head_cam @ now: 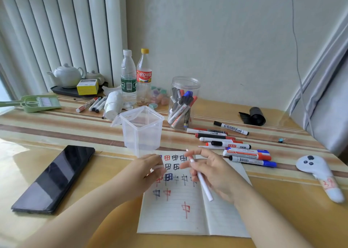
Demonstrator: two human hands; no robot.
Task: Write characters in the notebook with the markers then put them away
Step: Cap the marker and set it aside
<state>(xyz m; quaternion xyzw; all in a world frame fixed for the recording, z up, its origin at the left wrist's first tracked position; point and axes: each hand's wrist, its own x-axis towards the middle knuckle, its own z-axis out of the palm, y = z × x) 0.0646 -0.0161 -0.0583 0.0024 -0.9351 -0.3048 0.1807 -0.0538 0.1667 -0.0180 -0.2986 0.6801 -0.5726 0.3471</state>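
An open lined notebook (175,215) lies at the table's near edge, with red, blue and black characters on its left page. My right hand (212,174) holds a slim white marker (202,182) over the page, its uncapped tip pointing up and away. My left hand (148,170) hovers over the page's upper left, fingers closed around something small and pale, apparently the marker's cap. Several loose markers (235,148) lie to the right beyond the notebook. A clear round jar (183,103) stands behind them with several markers in it.
An empty clear square container (142,131) with a hinged lid stands just beyond the notebook. A black phone (54,180) lies at the left, a white controller (320,174) at the right. Two bottles (136,78), a teapot tray, more markers (92,104) and a green dustpan sit farther back.
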